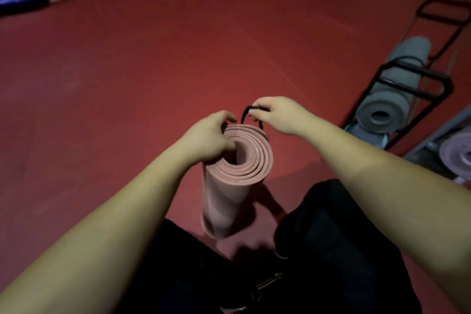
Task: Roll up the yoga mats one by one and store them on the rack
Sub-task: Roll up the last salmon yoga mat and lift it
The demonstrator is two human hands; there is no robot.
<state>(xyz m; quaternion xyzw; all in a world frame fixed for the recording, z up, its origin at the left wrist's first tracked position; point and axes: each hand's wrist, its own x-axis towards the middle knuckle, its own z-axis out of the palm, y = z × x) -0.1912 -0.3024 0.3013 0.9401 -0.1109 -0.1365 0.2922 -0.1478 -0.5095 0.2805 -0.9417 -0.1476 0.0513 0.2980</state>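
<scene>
A rolled pink rubber yoga mat [235, 176] stands on end on the red floor [127, 84], the left hand [207, 139] gripping its top rim while the right hand [277, 115] pinches a thin black cord strap [246, 113] above it. The loop probably wants stretching wide and sliding squarely over the steadied roll. The black metal rack [413, 79], holding a rolled grey mat [390, 99], waits nearby at right.

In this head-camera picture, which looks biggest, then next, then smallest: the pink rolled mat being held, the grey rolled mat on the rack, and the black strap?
1. Pink mat, though it is nearest the camera, so its lead is unsure.
2. Grey mat.
3. Black strap, clearly smallest.
</scene>
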